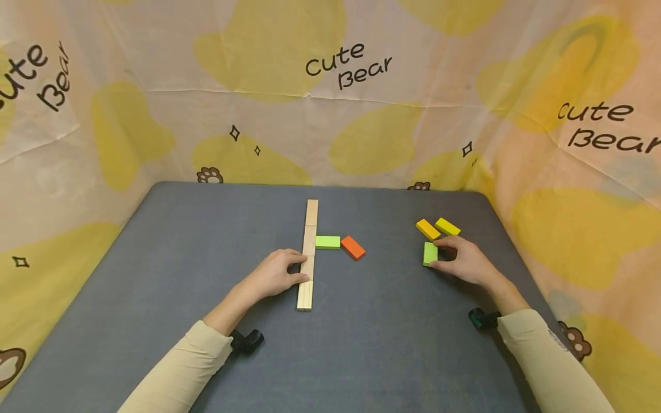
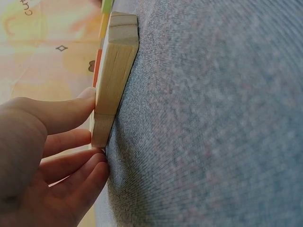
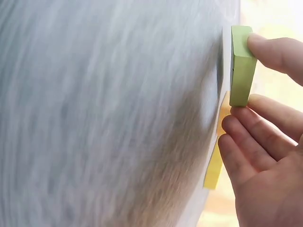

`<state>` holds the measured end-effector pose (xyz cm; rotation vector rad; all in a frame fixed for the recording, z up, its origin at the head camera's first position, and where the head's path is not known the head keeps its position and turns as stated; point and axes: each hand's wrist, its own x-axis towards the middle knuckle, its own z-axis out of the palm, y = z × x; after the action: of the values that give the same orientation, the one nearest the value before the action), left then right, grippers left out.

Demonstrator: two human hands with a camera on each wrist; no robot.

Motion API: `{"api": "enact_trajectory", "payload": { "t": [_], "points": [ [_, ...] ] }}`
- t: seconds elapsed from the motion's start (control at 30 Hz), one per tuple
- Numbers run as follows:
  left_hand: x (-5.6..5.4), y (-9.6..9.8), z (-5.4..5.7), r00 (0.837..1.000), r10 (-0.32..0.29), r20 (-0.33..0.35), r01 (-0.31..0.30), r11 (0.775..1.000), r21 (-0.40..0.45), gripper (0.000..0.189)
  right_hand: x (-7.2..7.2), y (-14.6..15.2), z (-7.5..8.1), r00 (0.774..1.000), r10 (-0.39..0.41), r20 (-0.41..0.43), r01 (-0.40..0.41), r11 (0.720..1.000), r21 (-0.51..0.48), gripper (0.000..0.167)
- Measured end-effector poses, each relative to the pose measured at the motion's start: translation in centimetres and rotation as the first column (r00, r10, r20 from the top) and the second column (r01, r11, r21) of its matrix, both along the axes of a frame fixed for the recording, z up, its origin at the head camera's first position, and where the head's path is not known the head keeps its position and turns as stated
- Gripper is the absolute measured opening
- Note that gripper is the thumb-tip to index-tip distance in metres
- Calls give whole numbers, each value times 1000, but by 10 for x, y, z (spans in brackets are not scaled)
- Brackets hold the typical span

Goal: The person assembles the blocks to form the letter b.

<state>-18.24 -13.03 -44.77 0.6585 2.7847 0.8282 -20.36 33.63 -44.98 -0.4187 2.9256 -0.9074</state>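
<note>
In the head view, several plain wooden blocks [image 1: 310,240] form a straight row at the table's middle. My left hand [image 1: 276,272] rests its thumb and index finger on the row's near half; the left wrist view shows the fingertips against the wood [image 2: 113,71]. My right hand [image 1: 462,261] pinches a light green block [image 1: 430,254] by its ends between thumb and fingers. In the right wrist view this green block [image 3: 242,71] appears slightly off the table. Another green block [image 1: 327,242] lies crosswise against the row, its right end close to an angled orange-red block [image 1: 353,248].
Just beyond my right hand lie an orange-yellow block [image 1: 427,229] and a yellow block [image 1: 447,226], both slanted. The grey table [image 1: 361,355] is bordered by a printed cloth [image 1: 289,115] at the back and sides.
</note>
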Motion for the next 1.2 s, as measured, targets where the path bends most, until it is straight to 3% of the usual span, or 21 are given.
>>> {"api": "enact_trajectory", "payload": {
  "t": [0.33, 0.63, 1.2],
  "points": [
    [0, 0, 0, 1000, 2, 1, -2, 1000, 2, 51, 2, -28, 0, 996, 92, -2, -92, 995, -26, 59],
    [-1, 0, -1, 1000, 5, 5, -4, 1000, -15, 52, 3, -50, -5, 984, 168, -63, -170, 985, -33, 56],
    [-1, 0, -1, 1000, 17, 14, -17, 1000, -10, 51, 3, -89, -1, 964, 262, -38, -263, 964, -44, 55]
  ]
}}
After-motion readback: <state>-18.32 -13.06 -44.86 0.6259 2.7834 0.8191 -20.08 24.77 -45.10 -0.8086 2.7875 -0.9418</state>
